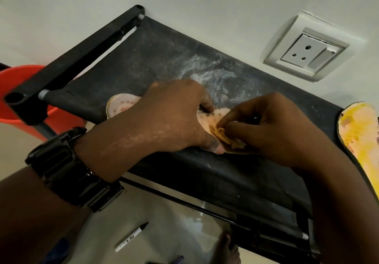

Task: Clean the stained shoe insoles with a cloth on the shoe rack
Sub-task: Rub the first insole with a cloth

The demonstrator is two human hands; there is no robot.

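Note:
A pale stained insole (120, 104) lies across the dusty black fabric top of the shoe rack (143, 62). My left hand (170, 118) lies over its middle and holds it down, thumb at the near edge. My right hand (272, 128) pinches a small crumpled yellowish cloth (222, 134) against the insole's right part, where dark specks show. A second insole (357, 132), yellow-stained with a dark rim, lies at the rack's right end, partly off the frame.
An orange bucket (18, 91) stands on the floor behind the rack's left corner. A wall socket (307, 53) sits on the white wall above the rack. A marker pen (131, 237) lies on the tiled floor below. A black watch is on my left wrist.

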